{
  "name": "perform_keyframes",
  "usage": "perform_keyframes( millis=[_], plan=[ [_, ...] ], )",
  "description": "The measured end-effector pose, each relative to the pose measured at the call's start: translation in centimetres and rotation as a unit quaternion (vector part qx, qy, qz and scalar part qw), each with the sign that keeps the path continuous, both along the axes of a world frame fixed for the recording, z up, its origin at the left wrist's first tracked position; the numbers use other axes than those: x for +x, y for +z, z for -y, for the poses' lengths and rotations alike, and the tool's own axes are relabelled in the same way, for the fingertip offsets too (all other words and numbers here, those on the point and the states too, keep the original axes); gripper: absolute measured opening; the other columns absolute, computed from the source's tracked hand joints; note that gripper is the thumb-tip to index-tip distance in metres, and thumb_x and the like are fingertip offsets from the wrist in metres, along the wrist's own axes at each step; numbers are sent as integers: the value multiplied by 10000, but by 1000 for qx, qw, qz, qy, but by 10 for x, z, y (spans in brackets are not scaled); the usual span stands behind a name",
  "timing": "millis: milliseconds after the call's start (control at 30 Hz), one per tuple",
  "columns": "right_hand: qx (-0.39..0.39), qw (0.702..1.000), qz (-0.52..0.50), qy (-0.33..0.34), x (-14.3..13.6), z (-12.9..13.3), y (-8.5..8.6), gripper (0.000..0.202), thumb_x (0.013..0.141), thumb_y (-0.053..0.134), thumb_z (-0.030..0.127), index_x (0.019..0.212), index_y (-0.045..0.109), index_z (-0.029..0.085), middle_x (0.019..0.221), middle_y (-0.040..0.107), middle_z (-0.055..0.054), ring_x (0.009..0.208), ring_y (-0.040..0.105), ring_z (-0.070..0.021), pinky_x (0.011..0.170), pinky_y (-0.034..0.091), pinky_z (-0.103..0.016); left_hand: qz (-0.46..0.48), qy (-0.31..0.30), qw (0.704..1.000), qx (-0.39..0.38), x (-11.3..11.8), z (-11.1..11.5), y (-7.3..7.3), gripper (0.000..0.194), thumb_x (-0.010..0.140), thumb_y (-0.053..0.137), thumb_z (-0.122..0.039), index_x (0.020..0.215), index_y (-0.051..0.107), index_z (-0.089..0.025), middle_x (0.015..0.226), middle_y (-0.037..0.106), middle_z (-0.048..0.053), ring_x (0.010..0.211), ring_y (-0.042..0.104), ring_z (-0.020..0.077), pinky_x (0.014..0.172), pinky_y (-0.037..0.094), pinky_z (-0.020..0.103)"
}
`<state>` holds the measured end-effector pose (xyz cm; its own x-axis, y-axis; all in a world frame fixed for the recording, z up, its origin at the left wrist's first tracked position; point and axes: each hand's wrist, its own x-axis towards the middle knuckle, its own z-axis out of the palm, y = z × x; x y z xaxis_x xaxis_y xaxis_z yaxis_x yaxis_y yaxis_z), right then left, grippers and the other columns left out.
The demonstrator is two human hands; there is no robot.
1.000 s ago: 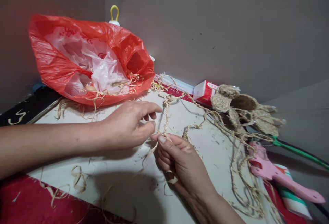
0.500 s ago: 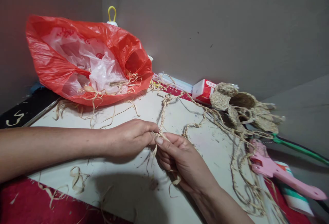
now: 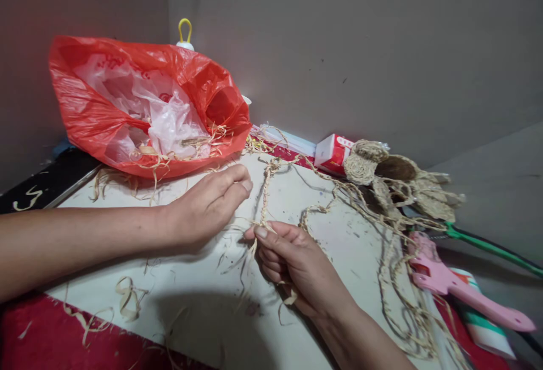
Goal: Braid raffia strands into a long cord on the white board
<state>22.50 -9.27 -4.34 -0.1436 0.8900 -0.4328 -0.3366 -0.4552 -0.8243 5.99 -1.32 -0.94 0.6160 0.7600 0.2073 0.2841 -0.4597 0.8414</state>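
Note:
A thin braided cord of pale fibre runs down the white board to my right hand. The thumb and forefinger of that hand pinch its lower end, where loose strands stick out. My left hand is up and left of this point, apart from the cord, with its fingers curled and pressed together. Whether it holds a thin strand I cannot make out. From the cord's upper end, more braid trails right and down in loose loops.
A red plastic bag with fibre scraps lies at the back left. To the right are coiled woven pieces, a red and white box, a pink glue gun and a green-handled tool. Fibre scraps lie near the front.
My left hand has moved up and left, away from the cord's end and my right hand. My right hand still pinches the cord in nearly the same place.

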Motion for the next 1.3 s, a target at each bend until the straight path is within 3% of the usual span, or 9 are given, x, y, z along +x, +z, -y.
perform_keyframes(
  millis=[133,333,500,567,700,967,1300],
  plan=[
    [-3,1000,-9,3,0,0,-1,272,740,750,377,751,668,118,441,250,126,395,128,-27,366,101,-172,18,-34,997,-68,1,0,-5,216,901,423,-216,689,424,-172,644,392,-55,611,375,89,574,328,224],
    [2,1000,-25,10,1,0,0,281,751,741,378,688,619,133,445,235,128,396,121,-24,365,102,-164,57,-97,960,-255,4,4,-8,65,843,500,-176,834,544,-129,667,566,-13,585,464,83,558,363,213],
    [7,1000,-24,12,1,-1,-1,261,763,733,366,723,620,134,449,244,127,394,131,-25,361,102,-163,77,-100,968,-218,3,0,-15,23,776,575,-143,788,590,-130,727,604,5,682,541,106,667,426,242],
    [11,1000,-22,16,1,-1,-2,268,764,733,369,709,615,135,443,256,124,388,141,-24,357,111,-163,89,-118,957,-250,3,-3,-20,34,755,600,-152,777,594,-127,727,597,3,691,542,109,682,430,245],
    [17,1000,-10,21,1,-1,-2,267,769,731,365,703,620,131,430,257,123,383,145,-24,353,124,-162,93,-139,926,-337,4,-6,-22,70,746,614,-161,788,577,-118,681,584,-6,636,517,92,632,408,222],
    [19,999,-15,45,3,-1,-5,249,794,711,364,742,652,128,432,271,118,381,143,-25,356,109,-173,37,-188,939,-286,2,-7,-21,74,838,542,-208,813,498,-155,669,561,-24,589,475,82,547,353,200],
    [-8,998,-46,45,5,-2,-4,234,768,744,334,749,674,112,439,259,122,382,148,-13,354,119,-145,57,-175,915,-359,4,-10,-20,152,800,602,-256,793,491,-152,666,621,-1,467,400,46,449,251,183]
  ],
)
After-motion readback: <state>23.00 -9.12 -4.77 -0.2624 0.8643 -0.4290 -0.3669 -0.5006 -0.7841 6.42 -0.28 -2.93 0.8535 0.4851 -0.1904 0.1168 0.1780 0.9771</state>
